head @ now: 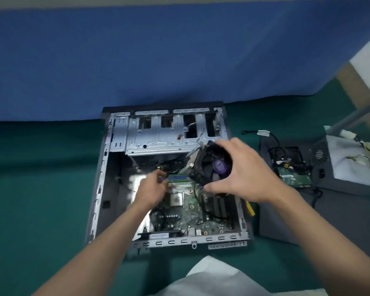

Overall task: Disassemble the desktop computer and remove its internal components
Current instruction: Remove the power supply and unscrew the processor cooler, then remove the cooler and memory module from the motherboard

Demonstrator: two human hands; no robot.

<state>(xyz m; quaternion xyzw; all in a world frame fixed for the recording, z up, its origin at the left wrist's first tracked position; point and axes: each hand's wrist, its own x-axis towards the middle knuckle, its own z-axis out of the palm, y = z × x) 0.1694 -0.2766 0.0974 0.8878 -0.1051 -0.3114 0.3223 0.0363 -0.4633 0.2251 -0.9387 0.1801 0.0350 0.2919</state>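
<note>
Green desk [30,178], blue partition [179,60] behind it. The open case [103,167] lies flat under both hands.

The step in hand looks like freeing the cooler [214,167]. It sits in the right hand [248,174], clear of the board [192,218] and tilted, with the fan face toward the camera and the fins pointing down and left. The bare CPU [176,198] shows just right of the left hand [152,189], below the cooler's low corner.

To do it well, I judge:
- The fan lead is likely the last tie, so keep the cooler low and close until it is unplugged.
- Pull on the plug, not the wire.
- Keep the pasted base off the RAM [177,178] and the board.
- Set it down beside the drive [293,176] on the panel [282,221], right of the right hand.
- Mind the yellow tool [250,209] just beside the right wrist.

Right hand: fingers and thumb are curled round the cooler, thumb on the near edge and fingers over the far edge. The palm faces down and left and the wrist is cocked.

Left hand: it is lower than the right and to its left, down inside the case, with fingers bent at the RAM's edge. It is blurred, so I cannot tell whether it pinches a lead or only braces on the board.

Both forearms reach forward, and the left one slopes down into the case.
</note>
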